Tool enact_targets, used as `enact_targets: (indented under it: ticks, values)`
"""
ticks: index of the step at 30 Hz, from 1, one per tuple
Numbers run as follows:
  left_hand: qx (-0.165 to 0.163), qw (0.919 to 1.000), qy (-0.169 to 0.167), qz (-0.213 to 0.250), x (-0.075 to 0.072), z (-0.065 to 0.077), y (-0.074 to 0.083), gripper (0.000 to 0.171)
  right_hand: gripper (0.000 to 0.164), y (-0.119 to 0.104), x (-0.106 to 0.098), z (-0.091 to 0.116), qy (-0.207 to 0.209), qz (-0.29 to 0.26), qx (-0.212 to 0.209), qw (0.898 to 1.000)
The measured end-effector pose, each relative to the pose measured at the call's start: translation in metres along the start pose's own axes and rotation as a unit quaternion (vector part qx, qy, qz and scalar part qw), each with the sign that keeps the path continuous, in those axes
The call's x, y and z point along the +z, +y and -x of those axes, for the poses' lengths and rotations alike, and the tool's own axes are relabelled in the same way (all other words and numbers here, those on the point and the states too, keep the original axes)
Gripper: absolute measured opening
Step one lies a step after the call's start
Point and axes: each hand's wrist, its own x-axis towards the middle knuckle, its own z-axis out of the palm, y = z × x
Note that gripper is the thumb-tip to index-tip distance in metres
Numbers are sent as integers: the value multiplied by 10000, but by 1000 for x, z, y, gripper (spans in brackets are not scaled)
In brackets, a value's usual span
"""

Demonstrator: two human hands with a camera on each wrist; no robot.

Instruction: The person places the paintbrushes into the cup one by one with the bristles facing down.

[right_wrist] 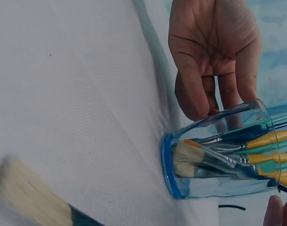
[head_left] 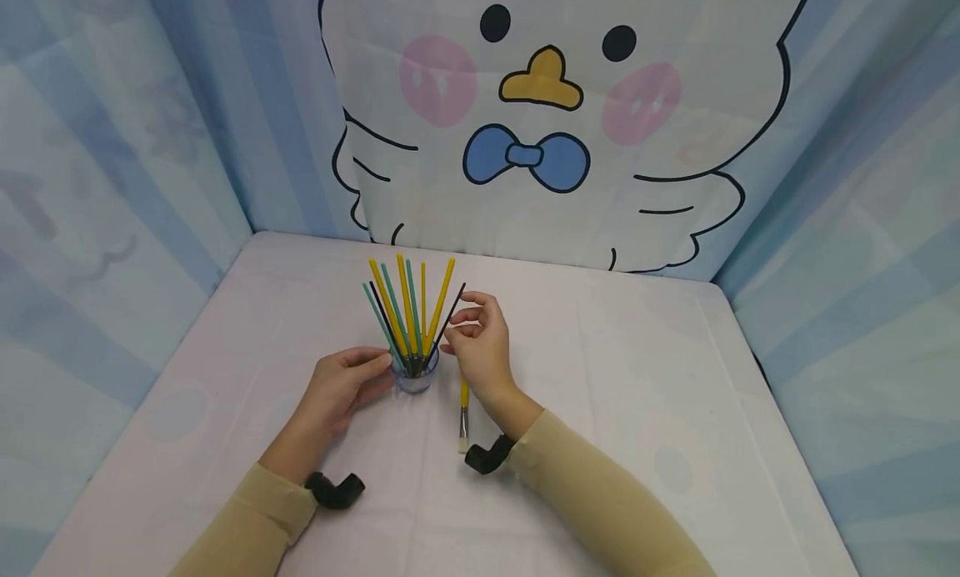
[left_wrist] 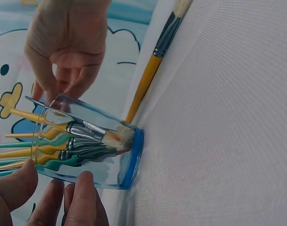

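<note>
A clear cup with a blue base (head_left: 415,383) stands on the cloth-covered table, full of paintbrushes (head_left: 408,318) with yellow, green and black handles. My left hand (head_left: 351,383) holds the cup from its left side, thumb near the rim and fingers along the wall. On the other side, my right hand (head_left: 483,343) has its fingers loosely bent beside a slim black-handled brush (head_left: 452,308) that leans out of the cup. A fingertip (right_wrist: 274,212) shows just apart from that brush in the right wrist view. Bristles point down inside the cup.
A yellow-handled flat brush (head_left: 463,410) lies on the white tablecloth (head_left: 615,410), right of the cup and by the right forearm. Behind the table hangs a curtain (head_left: 540,218) with a cartoon bird, and blue-striped curtains flank both sides.
</note>
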Motion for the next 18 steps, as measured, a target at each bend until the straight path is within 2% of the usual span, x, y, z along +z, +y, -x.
enact_targets:
  ticks: [6,18]
  values:
    - [-4,10000,-14,-3,-1,-1,-1,38,54,7,-5,0,-28,271,186,9995]
    - [-75,10000,33,-53,0,0,0,41,63,19,-26,-8,-20,808,901,9927]
